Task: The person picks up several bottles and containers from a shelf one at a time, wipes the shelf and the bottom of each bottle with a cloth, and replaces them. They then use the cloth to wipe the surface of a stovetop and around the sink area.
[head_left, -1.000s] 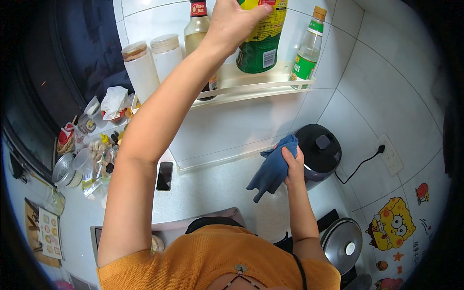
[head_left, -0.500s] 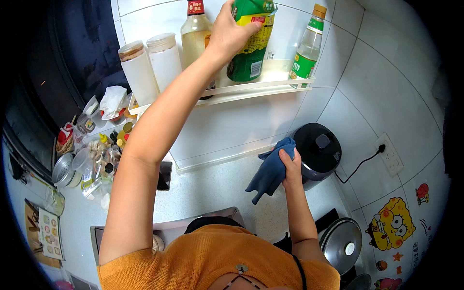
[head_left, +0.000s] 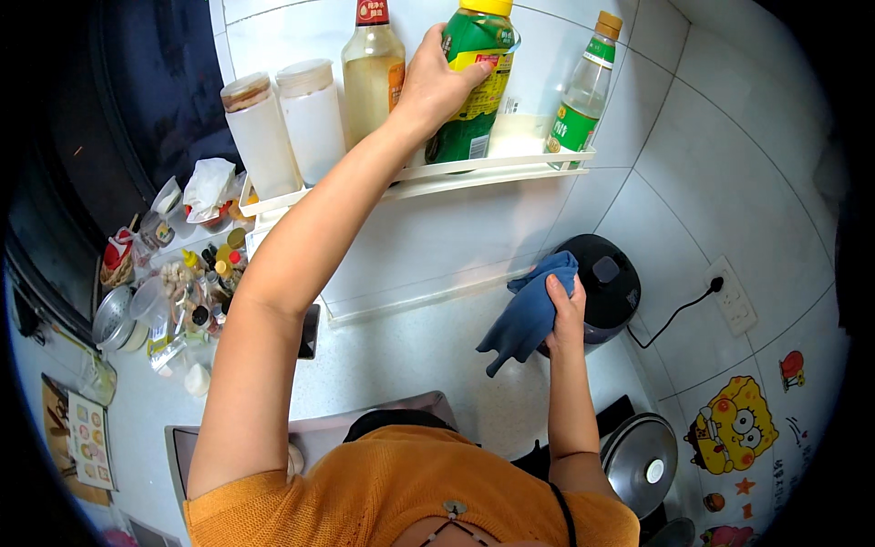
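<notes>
On the white wall shelf [head_left: 428,179], my left hand [head_left: 439,89] grips a green container [head_left: 495,96] with a yellow lid and yellow label. Its base is down behind the shelf's front rail, so whether it rests on the shelf cannot be told. Left of it stands a clear bottle [head_left: 372,77] with a red neck label. At the shelf's right end is a bottle with a green label [head_left: 572,123]. My right hand [head_left: 567,310] is closed on a blue cloth [head_left: 524,314], which hangs over the counter in front of the black rice cooker [head_left: 597,283].
Two lidded white canisters [head_left: 313,118] stand at the shelf's left. Bottles and jars [head_left: 205,283] crowd the counter's left. A sink [head_left: 415,401] lies by my body. A lidded pan [head_left: 643,465] sits at lower right; a cord [head_left: 674,319] runs to the wall socket.
My left hand has lowered the green container behind the shelf rail, bringing its yellow lid into view. My right hand has shifted slightly right with the blue cloth.
</notes>
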`<move>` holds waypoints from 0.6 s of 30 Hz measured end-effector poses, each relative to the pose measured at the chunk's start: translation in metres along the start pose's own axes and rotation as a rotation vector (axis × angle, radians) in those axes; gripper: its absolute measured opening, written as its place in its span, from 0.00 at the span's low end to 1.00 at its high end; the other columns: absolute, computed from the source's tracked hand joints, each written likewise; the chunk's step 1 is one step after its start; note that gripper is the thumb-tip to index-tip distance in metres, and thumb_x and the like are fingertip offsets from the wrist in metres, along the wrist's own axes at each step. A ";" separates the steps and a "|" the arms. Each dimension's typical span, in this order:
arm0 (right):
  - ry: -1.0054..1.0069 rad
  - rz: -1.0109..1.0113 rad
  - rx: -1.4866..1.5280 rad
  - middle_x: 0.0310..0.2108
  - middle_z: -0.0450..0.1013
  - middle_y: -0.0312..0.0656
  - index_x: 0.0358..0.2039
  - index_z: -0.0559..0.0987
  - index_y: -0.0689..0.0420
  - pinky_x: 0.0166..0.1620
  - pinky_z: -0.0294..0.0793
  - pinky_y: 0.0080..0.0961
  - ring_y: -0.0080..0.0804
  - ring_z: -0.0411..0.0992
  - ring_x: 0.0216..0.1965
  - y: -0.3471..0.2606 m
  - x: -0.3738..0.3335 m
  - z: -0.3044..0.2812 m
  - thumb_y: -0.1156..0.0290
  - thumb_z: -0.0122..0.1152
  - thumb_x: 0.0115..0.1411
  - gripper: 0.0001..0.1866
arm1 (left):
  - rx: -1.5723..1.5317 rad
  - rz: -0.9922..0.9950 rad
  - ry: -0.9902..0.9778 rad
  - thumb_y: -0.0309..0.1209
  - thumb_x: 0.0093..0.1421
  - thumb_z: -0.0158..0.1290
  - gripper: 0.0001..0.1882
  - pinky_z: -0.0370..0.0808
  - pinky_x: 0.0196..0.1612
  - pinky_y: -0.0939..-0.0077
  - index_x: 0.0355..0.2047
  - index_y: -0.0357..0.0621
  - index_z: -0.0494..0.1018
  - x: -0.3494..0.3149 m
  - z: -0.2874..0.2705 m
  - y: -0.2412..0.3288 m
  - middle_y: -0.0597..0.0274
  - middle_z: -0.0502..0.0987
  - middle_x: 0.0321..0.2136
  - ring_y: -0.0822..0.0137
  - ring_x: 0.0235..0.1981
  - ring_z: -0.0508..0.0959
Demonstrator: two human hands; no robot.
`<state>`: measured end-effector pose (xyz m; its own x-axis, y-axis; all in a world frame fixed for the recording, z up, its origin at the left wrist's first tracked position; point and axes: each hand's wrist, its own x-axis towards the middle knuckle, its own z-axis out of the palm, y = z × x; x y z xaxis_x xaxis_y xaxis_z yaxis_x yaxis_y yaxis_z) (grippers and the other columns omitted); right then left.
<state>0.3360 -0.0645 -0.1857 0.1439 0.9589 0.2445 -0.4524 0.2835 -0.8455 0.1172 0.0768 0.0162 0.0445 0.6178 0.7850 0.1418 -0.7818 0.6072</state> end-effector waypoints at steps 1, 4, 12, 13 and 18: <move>-0.005 -0.013 -0.018 0.36 0.72 0.45 0.42 0.69 0.62 0.36 0.74 0.26 0.30 0.72 0.33 0.001 0.001 -0.003 0.71 0.58 0.55 0.15 | 0.027 0.003 -0.002 0.31 0.51 0.59 0.34 0.71 0.47 0.71 0.54 0.30 0.55 -0.001 0.000 0.001 0.50 0.71 0.42 0.63 0.44 0.73; -0.018 -0.027 -0.039 0.37 0.72 0.46 0.42 0.68 0.62 0.36 0.75 0.27 0.31 0.73 0.33 0.000 0.001 -0.004 0.69 0.58 0.55 0.16 | 0.064 0.064 0.060 0.35 0.50 0.57 0.35 0.67 0.50 0.64 0.52 0.29 0.54 0.008 0.001 -0.017 0.40 0.67 0.44 0.51 0.46 0.70; 0.003 -0.036 -0.003 0.37 0.71 0.41 0.45 0.68 0.61 0.41 0.72 0.24 0.27 0.70 0.36 -0.010 -0.002 0.003 0.73 0.59 0.54 0.18 | 0.537 0.437 0.215 0.34 0.54 0.54 0.38 0.56 0.58 0.62 0.58 0.30 0.47 -0.001 0.007 -0.014 0.38 0.56 0.53 0.45 0.55 0.58; 0.010 -0.048 -0.005 0.38 0.70 0.41 0.46 0.67 0.60 0.41 0.72 0.24 0.27 0.70 0.37 -0.012 -0.002 0.003 0.73 0.59 0.54 0.20 | 0.592 0.484 0.226 0.32 0.53 0.54 0.38 0.56 0.58 0.62 0.58 0.31 0.48 -0.002 0.009 -0.009 0.38 0.56 0.53 0.45 0.55 0.58; 0.005 -0.116 -0.005 0.41 0.68 0.40 0.51 0.64 0.58 0.41 0.72 0.24 0.27 0.69 0.38 -0.018 0.000 -0.006 0.71 0.60 0.53 0.25 | 0.758 0.769 0.261 0.25 0.50 0.56 0.33 0.58 0.57 0.63 0.56 0.37 0.56 -0.011 0.027 0.021 0.45 0.58 0.54 0.46 0.55 0.59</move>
<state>0.3494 -0.0694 -0.1731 0.1996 0.9196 0.3383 -0.4285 0.3924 -0.8139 0.1463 0.0558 0.0177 0.1836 -0.1162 0.9761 0.7377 -0.6399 -0.2150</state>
